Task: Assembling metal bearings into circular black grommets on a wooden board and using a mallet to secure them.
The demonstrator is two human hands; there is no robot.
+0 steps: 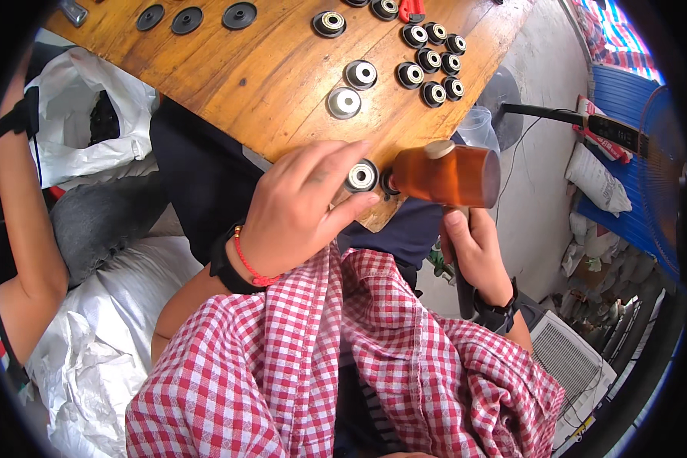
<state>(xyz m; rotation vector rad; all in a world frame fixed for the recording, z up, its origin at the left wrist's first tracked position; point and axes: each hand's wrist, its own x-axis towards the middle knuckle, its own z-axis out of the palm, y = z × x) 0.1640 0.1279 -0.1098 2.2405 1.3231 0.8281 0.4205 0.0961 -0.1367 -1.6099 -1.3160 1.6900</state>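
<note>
Red-and-white checked cloth garment [282, 366] fills the foreground, nearest the camera. From my remote station I observe the following pose. Left hand [294, 191]: back upward, extended over the near corner of the varnished wooden table [282, 91]. Right hand [477, 248]: beside that corner, thumb directed toward the tool head. Marking: dark print appears on a white sack [595, 179] at right; I cannot read it reliably. Left grip: thumb and fingers stand apart, straddling a round black wheel with a silver bearing [361, 175] on the table corner; I cannot confirm contact. Right grip: clamped around the dark handle of an amber, cylindrical-headed mallet [454, 179], whose head partly hides a second black wheel [388, 182].
</note>
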